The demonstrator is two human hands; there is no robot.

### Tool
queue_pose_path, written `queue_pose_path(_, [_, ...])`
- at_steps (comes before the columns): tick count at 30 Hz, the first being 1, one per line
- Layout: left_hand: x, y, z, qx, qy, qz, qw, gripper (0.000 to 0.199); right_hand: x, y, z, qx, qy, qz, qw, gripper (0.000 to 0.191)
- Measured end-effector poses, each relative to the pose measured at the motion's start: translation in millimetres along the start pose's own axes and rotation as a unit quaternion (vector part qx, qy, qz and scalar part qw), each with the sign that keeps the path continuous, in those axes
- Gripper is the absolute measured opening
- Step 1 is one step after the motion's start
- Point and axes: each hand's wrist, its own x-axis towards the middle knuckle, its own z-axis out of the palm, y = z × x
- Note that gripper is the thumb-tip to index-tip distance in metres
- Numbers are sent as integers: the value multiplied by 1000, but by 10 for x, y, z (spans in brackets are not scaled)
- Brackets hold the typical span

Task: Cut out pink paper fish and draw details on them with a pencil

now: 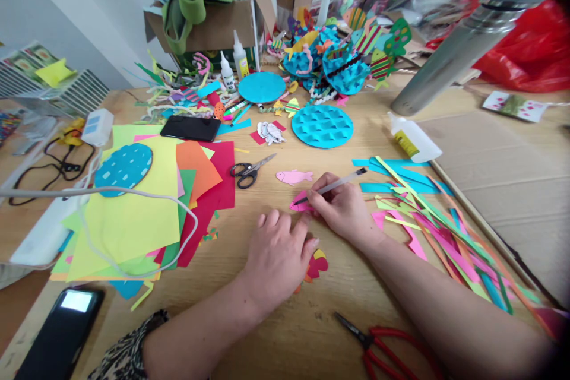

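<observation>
My right hand (346, 206) is closed round a slim pen (341, 183), its tip on a small bright pink paper fish (299, 199). My left hand (279, 252) rests on the table with its thumb apart and its index fingertip at the near edge of that fish. A light pink paper fish (294, 177) with drawn lines lies just beyond. Partly under my left hand's thumb side are red and yellow paper pieces (317, 265). Black-handled scissors (247, 176) lie to the left, and red-handled scissors (378, 341) are near the front edge.
Coloured paper sheets (133, 219) spread at left under a white cable (189, 237). Paper strips (445, 231) and flat cardboard (499, 178) lie at right. Behind are a glue bottle (416, 139), blue discs (323, 126), a black phone (190, 128) and a steel flask (449, 59).
</observation>
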Motion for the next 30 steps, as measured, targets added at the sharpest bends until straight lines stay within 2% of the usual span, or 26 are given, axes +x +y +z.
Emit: queue_pose_path(30, [9,1,-14,-3,-12,-4,1000,37,-1,-2,-2,7,-1,-4,1000,10])
